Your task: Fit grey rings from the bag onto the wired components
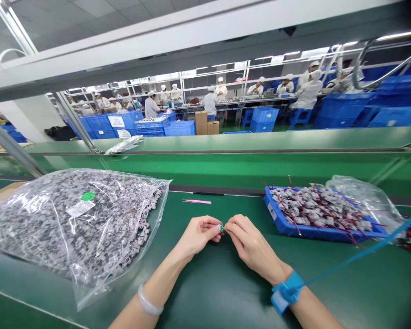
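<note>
My left hand [200, 235] pinches a small grey plastic part with a bit of green circuit board [221, 227] between thumb and fingers, above the green tabletop. My right hand [246, 240] comes from the other side, fingertips pressed together at the edge of the same small part; whether they hold a wire or the board is too small to tell. A blue wrist strap [287, 292] with a cord is on my right wrist. Pink tweezers [197, 201] lie on the table beyond my hands.
A large clear bag [78, 224] of grey plastic parts lies at left. At right, a blue tray [277, 214] holds grey parts with red and black wires; beside it is crumpled clear plastic [366, 196]. The blue cord [359, 251] crosses the right side. Co-workers sit beyond.
</note>
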`<state>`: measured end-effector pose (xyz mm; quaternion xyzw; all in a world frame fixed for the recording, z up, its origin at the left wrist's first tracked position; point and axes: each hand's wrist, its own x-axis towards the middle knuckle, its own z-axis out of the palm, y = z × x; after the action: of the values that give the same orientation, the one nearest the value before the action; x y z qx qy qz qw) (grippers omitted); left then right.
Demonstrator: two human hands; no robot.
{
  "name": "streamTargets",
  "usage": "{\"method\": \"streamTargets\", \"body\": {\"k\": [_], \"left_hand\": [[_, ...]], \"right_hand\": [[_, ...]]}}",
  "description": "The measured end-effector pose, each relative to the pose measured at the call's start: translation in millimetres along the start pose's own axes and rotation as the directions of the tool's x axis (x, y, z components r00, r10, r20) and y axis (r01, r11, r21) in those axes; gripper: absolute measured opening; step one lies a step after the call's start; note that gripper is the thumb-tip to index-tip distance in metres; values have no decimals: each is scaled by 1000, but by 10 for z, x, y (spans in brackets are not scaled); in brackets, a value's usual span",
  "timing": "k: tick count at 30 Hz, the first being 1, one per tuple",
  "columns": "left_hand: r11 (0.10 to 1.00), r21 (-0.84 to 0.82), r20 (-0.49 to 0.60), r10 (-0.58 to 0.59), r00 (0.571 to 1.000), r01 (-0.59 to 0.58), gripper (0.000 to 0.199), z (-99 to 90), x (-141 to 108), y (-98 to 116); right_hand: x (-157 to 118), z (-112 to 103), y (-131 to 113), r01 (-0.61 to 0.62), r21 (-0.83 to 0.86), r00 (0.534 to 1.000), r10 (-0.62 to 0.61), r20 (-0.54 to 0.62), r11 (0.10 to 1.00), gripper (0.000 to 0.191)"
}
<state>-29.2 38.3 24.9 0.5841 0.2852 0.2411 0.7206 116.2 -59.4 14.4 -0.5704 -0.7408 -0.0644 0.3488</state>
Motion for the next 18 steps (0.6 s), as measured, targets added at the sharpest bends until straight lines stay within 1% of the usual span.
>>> {"method": "streamTargets", "body": {"k": [3, 7, 12, 18], "left_hand": [[999, 32, -37, 31, 999, -30, 51, 15, 11, -22], [995, 93, -63, 52, 997, -46, 44, 21, 20, -48], [985, 168, -82, 62, 995, -48, 36, 4, 23, -57], [992, 124, -66, 34, 997, -25, 34, -7, 8, -15]], "right_hand": [[4, -7, 3, -4, -38, 1000, 4, 7, 999, 24], [1, -18, 6, -8, -69, 1000, 9, 19, 998, 24], [8, -17, -7, 33, -111, 999, -29, 34, 993, 25], [9, -12, 1, 66, -103, 997, -62, 42, 992, 26]]}}
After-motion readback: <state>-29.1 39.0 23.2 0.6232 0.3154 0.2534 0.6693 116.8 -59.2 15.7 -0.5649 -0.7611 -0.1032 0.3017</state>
